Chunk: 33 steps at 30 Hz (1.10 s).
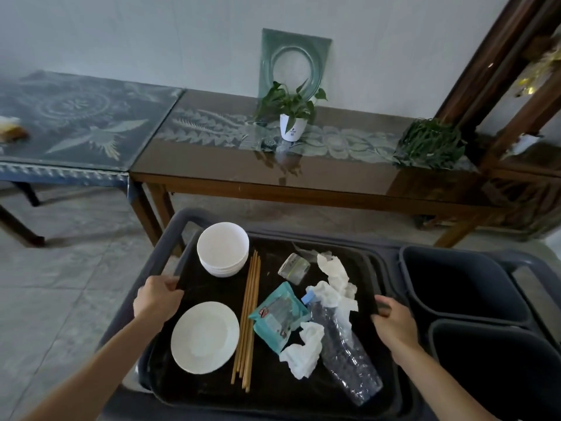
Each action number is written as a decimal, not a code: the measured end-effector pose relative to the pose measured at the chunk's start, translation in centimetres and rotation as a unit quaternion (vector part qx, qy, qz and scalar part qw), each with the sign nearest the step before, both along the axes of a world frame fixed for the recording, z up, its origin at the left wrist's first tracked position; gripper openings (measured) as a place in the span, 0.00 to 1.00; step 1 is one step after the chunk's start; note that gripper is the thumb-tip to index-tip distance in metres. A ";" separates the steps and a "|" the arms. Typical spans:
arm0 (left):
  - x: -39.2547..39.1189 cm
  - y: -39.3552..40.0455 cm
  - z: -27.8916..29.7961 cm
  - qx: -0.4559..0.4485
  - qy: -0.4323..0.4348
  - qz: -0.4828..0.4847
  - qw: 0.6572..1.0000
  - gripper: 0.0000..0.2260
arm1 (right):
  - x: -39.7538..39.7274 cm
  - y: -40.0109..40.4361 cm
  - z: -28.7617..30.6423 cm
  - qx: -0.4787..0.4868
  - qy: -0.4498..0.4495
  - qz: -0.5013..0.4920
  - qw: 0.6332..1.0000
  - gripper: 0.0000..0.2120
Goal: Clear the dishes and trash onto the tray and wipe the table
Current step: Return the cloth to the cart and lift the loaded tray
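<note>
Tray (274, 390) w/ load, resting on cart (188, 215). L hand (158, 299) curled over tray's 9 o'clock rim; R hand (394, 320) clamped on 3 o'clock rim. Long axis runs L–R between hands, so both are equally near. Bowls (223, 249) at 11, plate (205, 337) at 8, chopsticks (249, 323) centre, lying 12–6; bottle (343, 344), wrappers, tissues toward 3. Table (212, 165) at 12, well apart; wiping likely remains.

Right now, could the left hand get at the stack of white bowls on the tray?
Probably yes. The left hand grips the tray edge just beside the white bowls, and nothing lies between them, though it would have to let go first.
</note>
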<state>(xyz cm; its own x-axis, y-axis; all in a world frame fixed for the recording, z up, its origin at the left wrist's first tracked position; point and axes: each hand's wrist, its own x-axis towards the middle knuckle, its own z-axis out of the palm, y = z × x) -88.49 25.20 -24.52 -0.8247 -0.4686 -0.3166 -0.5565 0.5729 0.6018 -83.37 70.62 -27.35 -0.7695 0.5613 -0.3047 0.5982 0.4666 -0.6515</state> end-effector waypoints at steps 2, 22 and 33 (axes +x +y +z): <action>-0.4 -0.1 -0.4 0.014 -0.007 0.020 1.000 0.15 | -0.6 0.3 -0.1 -0.001 -0.011 0.005 1.000 0.24; -2.5 0.3 0.5 0.355 -0.029 0.156 0.921 0.40 | -2.2 1.2 3.1 -0.274 -0.063 -0.090 0.955 0.27; -1.2 -0.4 2.3 0.396 -0.085 0.093 0.909 0.43 | -1.6 1.8 4.3 -0.319 -0.073 -0.083 0.941 0.37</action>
<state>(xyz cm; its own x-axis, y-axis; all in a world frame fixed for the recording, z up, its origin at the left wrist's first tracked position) -89.67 24.75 -22.22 -0.6621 -0.1651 -0.7310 -0.7227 -0.1174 0.6811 -84.94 72.42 -23.05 -0.6109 0.3364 -0.7167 0.7335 -0.1002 -0.6722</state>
